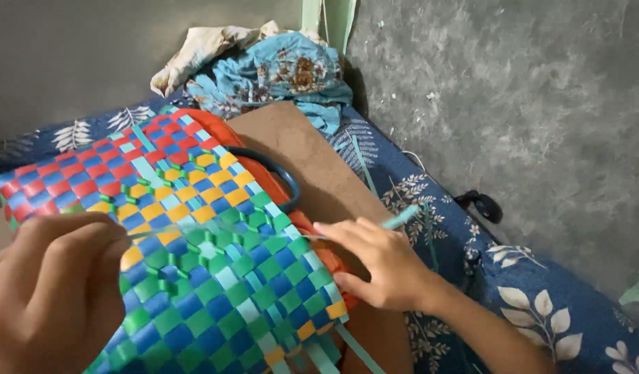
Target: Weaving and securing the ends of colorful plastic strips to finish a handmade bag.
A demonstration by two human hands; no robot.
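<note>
Nearest the camera, the left hand (pixel 52 291) grips the edge of a woven plastic-strip basket panel in blue, green, red and yellow (pixel 194 263), its fingers curled tight. Beyond it, the right hand (pixel 382 266) pinches a pale teal plastic strip (pixel 401 218) at the panel's far edge. A brown board (pixel 319 166) lies underneath, and crumpled floral cloth (pixel 278 69) is heaped against the grey wall (pixel 513 104).
</note>
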